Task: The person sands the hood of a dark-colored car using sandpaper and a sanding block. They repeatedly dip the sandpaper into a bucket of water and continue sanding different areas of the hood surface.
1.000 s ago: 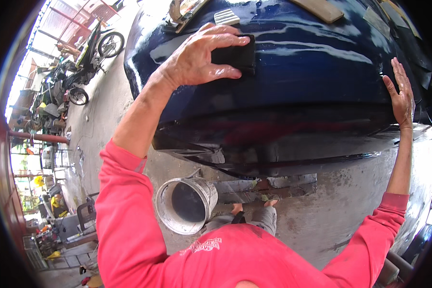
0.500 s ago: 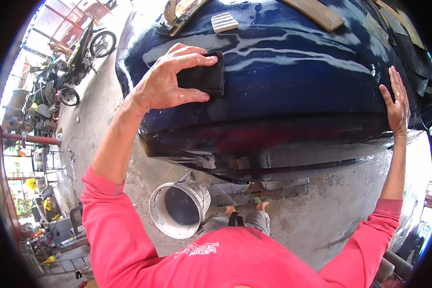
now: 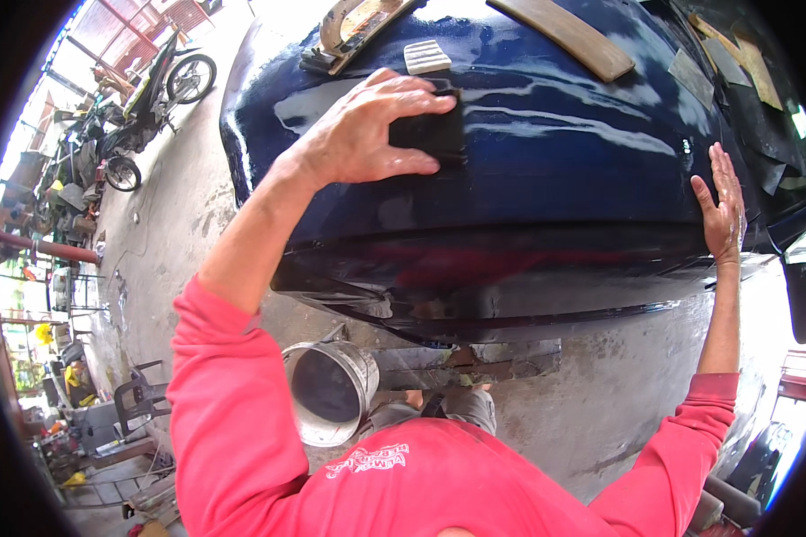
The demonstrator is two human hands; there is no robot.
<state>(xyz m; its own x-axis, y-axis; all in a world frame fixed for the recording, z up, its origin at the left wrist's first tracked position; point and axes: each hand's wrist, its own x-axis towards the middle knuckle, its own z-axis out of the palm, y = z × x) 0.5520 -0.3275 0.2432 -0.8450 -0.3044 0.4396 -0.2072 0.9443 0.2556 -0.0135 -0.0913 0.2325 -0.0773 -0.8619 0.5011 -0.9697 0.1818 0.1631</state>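
A glossy, wet, dark blue car panel spreads out in front of me, with pale streaks across its upper part. On its left half my left hand grips a black sheet of sandpaper, thumb on the near side and fingers on the far side. The sheet lies against the panel; whether a block backs it is hidden. Over at the panel's right edge, my right hand rests flat with fingers stretched out and holds nothing. Just beyond the sandpaper sits a white ridged block.
Farther up the panel lie a wooden tool with a curved handle and a long wooden board. A grey sheet is at the right. Below the panel stands a white bucket of greyish liquid. A motorcycle is parked at far left.
My left hand has slid to the right over the panel with the sandpaper. My right hand stays flat on the right edge. The whole view has shifted slightly.
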